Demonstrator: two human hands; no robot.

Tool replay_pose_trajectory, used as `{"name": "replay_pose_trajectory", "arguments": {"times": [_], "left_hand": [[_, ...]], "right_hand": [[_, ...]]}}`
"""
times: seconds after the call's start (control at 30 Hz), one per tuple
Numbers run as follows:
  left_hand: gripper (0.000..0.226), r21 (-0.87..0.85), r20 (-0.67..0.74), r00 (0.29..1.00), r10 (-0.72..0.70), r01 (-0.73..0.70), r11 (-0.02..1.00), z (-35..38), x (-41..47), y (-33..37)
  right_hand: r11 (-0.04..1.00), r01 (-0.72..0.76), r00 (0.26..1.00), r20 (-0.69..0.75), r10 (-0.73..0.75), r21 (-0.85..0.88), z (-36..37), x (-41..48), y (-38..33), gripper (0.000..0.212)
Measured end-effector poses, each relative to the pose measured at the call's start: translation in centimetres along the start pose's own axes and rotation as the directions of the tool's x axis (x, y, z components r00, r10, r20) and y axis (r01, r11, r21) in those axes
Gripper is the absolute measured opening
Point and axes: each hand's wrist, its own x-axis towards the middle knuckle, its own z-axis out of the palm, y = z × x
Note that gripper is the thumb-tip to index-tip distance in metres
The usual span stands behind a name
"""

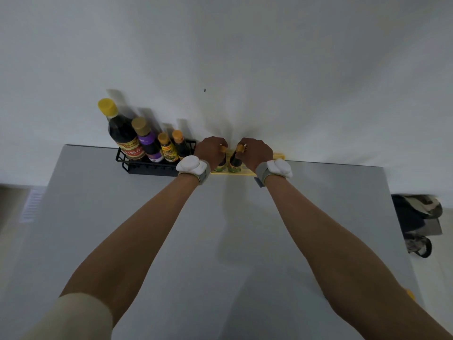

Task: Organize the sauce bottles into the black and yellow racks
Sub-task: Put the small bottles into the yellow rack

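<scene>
A black wire rack [137, 165] stands at the table's far edge against the wall and holds several dark sauce bottles, the tallest one [120, 131] with a yellow cap. Right of it lies the yellow rack [278, 156]. Two small dark bottles with orange caps stand in the yellow rack. My left hand [212, 150] is closed around the neck of the left small bottle [221, 164]. My right hand [256, 152] is closed around the neck of the right small bottle [235, 160]. Both wrists wear white sensors on grey straps. The hands hide much of the yellow rack.
The grey table [220, 241] runs from the wall toward me. A white wall rises behind the racks. Dark bags or gear [419, 222] lie on the floor past the table's right edge. A vent grille [33, 204] shows on the floor at left.
</scene>
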Motion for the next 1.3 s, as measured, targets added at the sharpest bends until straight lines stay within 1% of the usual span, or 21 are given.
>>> {"name": "replay_pose_trajectory", "arguments": {"times": [0.17, 0.3, 0.37, 0.47, 0.53, 0.7, 0.8, 0.87, 0.93, 1.07, 1.13, 1.23, 1.3], "left_hand": [[0.046, 0.061, 0.028, 0.999, 0.015, -0.017, 0.998, 0.3, -0.2, 0.2], [0.049, 0.142, 0.043, 0.999, 0.012, -0.018, 0.99, 0.3, -0.4, 0.2], [0.052, 0.174, 0.022, 0.999, 0.023, -0.026, 0.984, 0.2, -0.8, 0.8], [0.053, 0.234, -0.022, 0.999, 0.024, -0.018, 0.972, 0.0, -1.4, 1.5], [0.055, 0.257, -0.027, 0.999, 0.017, -0.01, 0.966, -0.1, -2.2, 2.5], [0.055, 0.28, -0.089, 0.995, 0.043, -0.016, 0.96, 0.1, -4.7, 7.1], [0.051, 0.287, -0.12, 0.987, 0.103, -0.065, 0.956, 1.5, -6.8, 11.2], [0.047, 0.3, -0.118, 0.98, 0.159, -0.117, 0.947, 3.8, -9.2, 15.4], [0.043, 0.268, -0.105, 0.978, 0.181, -0.147, 0.952, 5.4, -10.6, 18.1], [0.04, 0.102, -0.018, 0.973, 0.23, -0.228, 0.968, 10.0, -14.7, 24.2], [0.038, 0.043, 0.052, 0.971, 0.234, -0.236, 0.971, 11.8, -16.2, 26.0], [0.037, 0.038, 0.206, 0.949, 0.238, -0.251, 0.967, 15.3, -18.6, 29.0], [0.04, 0.058, 0.319, 0.925, 0.206, -0.236, 0.97, 17.3, -19.7, 29.9]], "right_hand": [[1.0, -0.002, 0.999, 0.046, 0.001, 0.016, -0.3, -0.2, 0.0, 0.03], [0.999, -0.004, 0.997, 0.081, 0.001, 0.033, -0.8, -0.7, 0.3, 0.046], [0.999, -0.013, 0.996, 0.085, 0.01, 0.035, -1.5, -1.3, 1.1, 0.052], [0.999, -0.031, 0.995, 0.095, 0.028, 0.029, -2.5, -2.2, 2.4, 0.055], [0.999, -0.044, 0.993, 0.108, 0.04, 0.031, -3.5, -3.4, 3.6, 0.057], [0.998, -0.045, 0.997, 0.062, 0.042, 0.044, -7.2, -7.5, 7.6, 0.056], [0.996, -0.054, 0.998, 0.027, 0.052, 0.075, -9.2, -10.7, 11.0, 0.054], [0.994, -0.072, 0.997, 0.012, 0.071, 0.086, -10.9, -14.2, 14.8, 0.052], [0.992, -0.089, 0.996, 0.013, 0.088, 0.086, -11.8, -16.1, 17.2, 0.051], [0.985, -0.156, 0.988, 0.007, 0.156, 0.079, -13.7, -21.5, 23.2, 0.048], [0.982, -0.181, 0.983, 0.026, 0.18, 0.061, -14.0, -23.3, 25.1, 0.046], [0.974, -0.219, 0.975, 0.056, 0.215, 0.061, -14.0, -26.7, 28.5, 0.04], [0.972, -0.229, 0.969, 0.106, 0.223, 0.05, -13.5, -28.1, 29.9, 0.038]]}}
